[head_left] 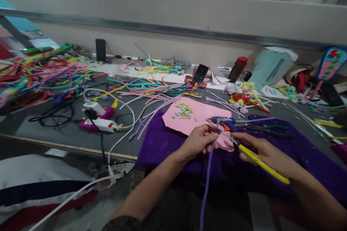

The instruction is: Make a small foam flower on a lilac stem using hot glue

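My left hand (202, 139) is closed in a pinch on a purple pipe cleaner (207, 180). The long end of it hangs down over my lap, and a short end sticks up above my fingers. In my right hand (256, 148) is a tool with a long yellow handle and slim metal blade (262, 166); its metal part reaches across to the pipe cleaner at my left fingertips. Whether it has one blade or two I cannot tell. Just beyond my hands, a blue and orange glue gun (226, 122) lies on a pink sheet (200, 110) with small cut pieces (184, 111).
Green-handled pliers (271, 129) lie on purple cloth (287, 148) at right. Pipe cleaners (157, 88) spread across the dark table. A power strip (100, 119) with white cables stands left. A phone (200, 74), bottle (237, 68) and pale blue container (272, 66) line the back. Someone's striped clothing (35, 187) shows lower left.
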### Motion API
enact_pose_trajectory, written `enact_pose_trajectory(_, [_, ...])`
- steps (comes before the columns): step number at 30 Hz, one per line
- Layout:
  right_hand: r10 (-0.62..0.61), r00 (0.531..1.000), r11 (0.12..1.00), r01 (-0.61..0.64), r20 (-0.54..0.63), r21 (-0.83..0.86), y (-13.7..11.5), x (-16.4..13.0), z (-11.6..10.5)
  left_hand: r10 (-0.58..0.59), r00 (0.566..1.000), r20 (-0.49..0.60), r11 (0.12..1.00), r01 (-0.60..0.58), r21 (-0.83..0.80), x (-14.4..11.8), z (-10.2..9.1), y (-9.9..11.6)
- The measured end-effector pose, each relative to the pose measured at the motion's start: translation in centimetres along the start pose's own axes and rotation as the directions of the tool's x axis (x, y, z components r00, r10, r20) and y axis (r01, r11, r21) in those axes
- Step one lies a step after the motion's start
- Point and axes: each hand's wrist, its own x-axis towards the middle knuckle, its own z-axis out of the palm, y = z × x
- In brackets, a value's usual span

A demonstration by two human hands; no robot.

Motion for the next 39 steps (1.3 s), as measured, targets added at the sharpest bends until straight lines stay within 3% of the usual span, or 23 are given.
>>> enact_pose_trajectory(18, [-0.037, 0.999, 0.999, 0.037, 0.006, -0.04, -0.2, 0.2, 0.5, -0.023, 1.0, 0.0, 0.996, 0.022, -0.091, 0.0, -0.5, 0.1])
enact_pose_trajectory(26, [0.147, 0.988, 0.98, -0.152, 0.048, 0.132, -0.2, 0.1, 1.7, -0.024, 1.0, 0.003, 0.996, 0.024, -0.091, 0.2, -0.6, -0.1])
enact_pose_trajectory(32, [-0.006, 0.998, 1.0, 0.004, -0.055, -0.028, -1.2, -0.4, 1.8, -0.04, 0.999, 0.006, 0.995, 0.04, -0.089, 0.2, -0.6, 0.0])
enact_pose_trajectory(39, [-0.016, 0.999, 0.981, 0.008, -0.04, -0.196, -2.5, -0.7, 1.6, -0.001, 1.0, -0.01, 0.995, 0.0, -0.095, 0.2, -0.5, -0.1])
